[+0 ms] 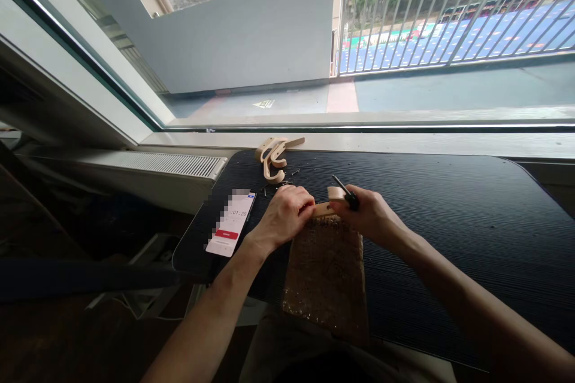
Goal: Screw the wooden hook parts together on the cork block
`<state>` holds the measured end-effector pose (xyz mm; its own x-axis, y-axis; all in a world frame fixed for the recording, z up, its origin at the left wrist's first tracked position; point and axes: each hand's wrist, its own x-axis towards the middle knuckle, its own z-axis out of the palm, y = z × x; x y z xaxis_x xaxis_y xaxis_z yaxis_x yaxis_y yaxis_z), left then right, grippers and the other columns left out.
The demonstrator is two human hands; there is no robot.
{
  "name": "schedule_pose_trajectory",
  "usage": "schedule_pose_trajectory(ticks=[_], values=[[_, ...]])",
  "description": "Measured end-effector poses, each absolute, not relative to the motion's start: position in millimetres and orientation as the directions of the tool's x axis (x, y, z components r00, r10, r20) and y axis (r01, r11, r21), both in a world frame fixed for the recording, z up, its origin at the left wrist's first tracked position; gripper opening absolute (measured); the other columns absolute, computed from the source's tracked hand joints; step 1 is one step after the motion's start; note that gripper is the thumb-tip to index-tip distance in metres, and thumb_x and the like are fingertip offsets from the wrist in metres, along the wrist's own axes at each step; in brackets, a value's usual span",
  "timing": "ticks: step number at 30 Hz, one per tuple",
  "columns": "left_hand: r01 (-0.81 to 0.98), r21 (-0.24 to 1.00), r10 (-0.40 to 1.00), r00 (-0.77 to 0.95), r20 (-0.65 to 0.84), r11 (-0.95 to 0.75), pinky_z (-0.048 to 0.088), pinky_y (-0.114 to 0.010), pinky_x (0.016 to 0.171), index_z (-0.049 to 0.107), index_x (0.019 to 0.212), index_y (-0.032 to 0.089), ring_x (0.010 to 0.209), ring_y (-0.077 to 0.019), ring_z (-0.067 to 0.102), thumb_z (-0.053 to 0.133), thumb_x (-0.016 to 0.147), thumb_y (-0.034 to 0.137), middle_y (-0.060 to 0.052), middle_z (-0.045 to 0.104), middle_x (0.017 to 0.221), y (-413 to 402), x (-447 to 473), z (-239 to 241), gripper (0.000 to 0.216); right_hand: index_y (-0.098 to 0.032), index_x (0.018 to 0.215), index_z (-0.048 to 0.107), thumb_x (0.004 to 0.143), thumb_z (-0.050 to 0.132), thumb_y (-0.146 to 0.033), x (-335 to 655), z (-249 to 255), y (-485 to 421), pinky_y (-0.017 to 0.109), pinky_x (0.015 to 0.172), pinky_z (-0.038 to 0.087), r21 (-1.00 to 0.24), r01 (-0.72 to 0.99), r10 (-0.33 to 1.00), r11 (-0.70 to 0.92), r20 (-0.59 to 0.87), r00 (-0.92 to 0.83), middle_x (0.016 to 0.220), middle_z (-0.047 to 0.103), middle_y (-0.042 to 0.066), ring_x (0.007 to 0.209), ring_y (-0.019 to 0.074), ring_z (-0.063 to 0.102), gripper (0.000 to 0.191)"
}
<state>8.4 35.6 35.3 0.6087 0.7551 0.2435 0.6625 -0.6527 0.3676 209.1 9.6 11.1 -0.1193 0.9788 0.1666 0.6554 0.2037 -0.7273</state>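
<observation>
A pale wooden hook point(322, 210) with a curled end lies across the far end of a worn brown board point(326, 275). My left hand point(287, 209) has its fingers closed on the hook's left end. On the other side, my right hand point(371, 209) is closed around a screwdriver point(352, 198), its thin shaft pointing up and to the left. That hand also rests against the hook near its curl. Several loose screws point(295, 172) are scattered on the table just beyond my left hand. The right fingertips are partly hidden.
More wooden hooks point(272, 161) are piled at the back left of the black table point(431, 239). A phone point(229, 233) showing a timer lies left of my left forearm. A radiator point(188, 166) stands beyond the left edge, and a window sill point(381, 142) runs behind.
</observation>
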Motion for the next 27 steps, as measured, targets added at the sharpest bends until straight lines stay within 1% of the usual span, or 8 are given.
schedule_pose_trajectory(ticks=[5, 9, 13, 15, 18, 21, 24, 27], values=[[0.675, 0.296, 0.736, 0.631, 0.244, -0.676, 0.040, -0.035, 0.089, 0.064, 0.079, 0.018, 0.086, -0.0180, 0.056, 0.051, 0.086, 0.019, -0.003, 0.065, 0.085, 33.8, 11.7, 35.4, 0.015, -0.021, 0.069, 0.048, 0.078, 0.056, -0.046, 214.7, 9.7, 0.0, 0.023, 0.048, 0.028, -0.721, 0.669, 0.983, 0.184, 0.122, -0.139, 0.059, 0.048, -0.005, 0.054, 0.0102, 0.037, 0.027], [0.666, 0.301, 0.731, 0.637, 0.247, -0.682, 0.040, -0.034, 0.088, 0.065, 0.081, 0.018, 0.085, -0.0173, 0.056, 0.053, 0.086, 0.021, -0.002, 0.066, 0.085, 31.8, 12.5, 36.6, 0.013, -0.021, 0.081, 0.055, 0.080, 0.054, -0.046, 220.4, 14.7, -5.8, 0.022, 0.049, 0.030, -0.729, 0.657, 0.980, 0.191, 0.102, -0.172, 0.062, 0.051, -0.004, 0.056, 0.0108, 0.041, 0.024], [0.664, 0.306, 0.731, 0.636, 0.248, -0.682, 0.041, -0.033, 0.087, 0.066, 0.082, 0.018, 0.085, -0.0170, 0.057, 0.054, 0.086, 0.021, -0.003, 0.067, 0.086, 28.0, 14.0, 37.7, 0.013, -0.021, 0.085, 0.057, 0.080, 0.053, -0.048, 225.3, 12.8, -13.0, 0.023, 0.050, 0.031, -0.726, 0.666, 0.981, 0.174, 0.067, -0.184, 0.063, 0.053, -0.003, 0.056, 0.0116, 0.042, 0.027], [0.675, 0.289, 0.734, 0.636, 0.239, -0.679, 0.041, -0.034, 0.087, 0.067, 0.082, 0.018, 0.085, -0.0174, 0.057, 0.053, 0.086, 0.021, -0.003, 0.067, 0.086, 27.1, 15.2, 38.7, 0.014, -0.022, 0.084, 0.057, 0.080, 0.053, -0.047, 225.8, 11.5, -15.8, 0.023, 0.050, 0.031, -0.699, 0.692, 0.980, 0.179, 0.067, -0.186, 0.062, 0.053, -0.003, 0.055, 0.0119, 0.043, 0.025], [0.694, 0.255, 0.739, 0.637, 0.217, -0.673, 0.041, -0.033, 0.087, 0.067, 0.082, 0.017, 0.086, -0.0174, 0.058, 0.053, 0.085, 0.020, -0.004, 0.067, 0.086, 27.5, 17.3, 42.0, 0.015, -0.022, 0.076, 0.053, 0.081, 0.052, -0.045, 224.7, 13.7, -17.3, 0.025, 0.050, 0.029, -0.626, 0.757, 0.979, 0.190, 0.061, -0.195, 0.060, 0.053, -0.003, 0.053, 0.0121, 0.042, 0.024], [0.705, 0.225, 0.739, 0.657, 0.150, -0.673, 0.041, -0.032, 0.086, 0.069, 0.081, 0.017, 0.086, -0.0169, 0.058, 0.053, 0.084, 0.019, -0.004, 0.067, 0.087, 29.9, 20.5, 49.5, 0.016, -0.022, 0.075, 0.053, 0.081, 0.050, -0.045, 224.2, 21.3, -15.4, 0.025, 0.051, 0.028, -0.564, 0.803, 0.975, 0.192, 0.019, -0.220, 0.062, 0.056, -0.001, 0.055, 0.0131, 0.045, 0.024], [0.717, 0.212, 0.737, 0.675, 0.027, -0.665, 0.041, -0.032, 0.084, 0.072, 0.081, 0.020, 0.083, -0.0171, 0.060, 0.055, 0.082, 0.022, -0.003, 0.068, 0.088, 35.4, 24.9, 61.2, 0.018, -0.022, 0.077, 0.055, 0.080, 0.051, -0.044, 225.9, 30.7, -11.5, 0.025, 0.051, 0.028, -0.522, 0.824, 0.962, 0.221, -0.019, -0.271, 0.064, 0.058, -0.001, 0.057, 0.0133, 0.048, 0.022], [0.730, 0.214, 0.734, 0.675, -0.078, -0.649, 0.037, -0.036, 0.089, 0.074, 0.078, 0.023, 0.083, -0.0186, 0.061, 0.059, 0.078, 0.025, -0.002, 0.070, 0.083, 43.2, 29.6, 71.9, 0.015, -0.024, 0.089, 0.058, 0.078, 0.053, -0.043, 229.3, 37.6, -8.5, 0.024, 0.053, 0.030, -0.519, 0.817, 0.951, 0.250, -0.025, -0.307, 0.069, 0.061, -0.002, 0.060, 0.0133, 0.051, 0.023]])
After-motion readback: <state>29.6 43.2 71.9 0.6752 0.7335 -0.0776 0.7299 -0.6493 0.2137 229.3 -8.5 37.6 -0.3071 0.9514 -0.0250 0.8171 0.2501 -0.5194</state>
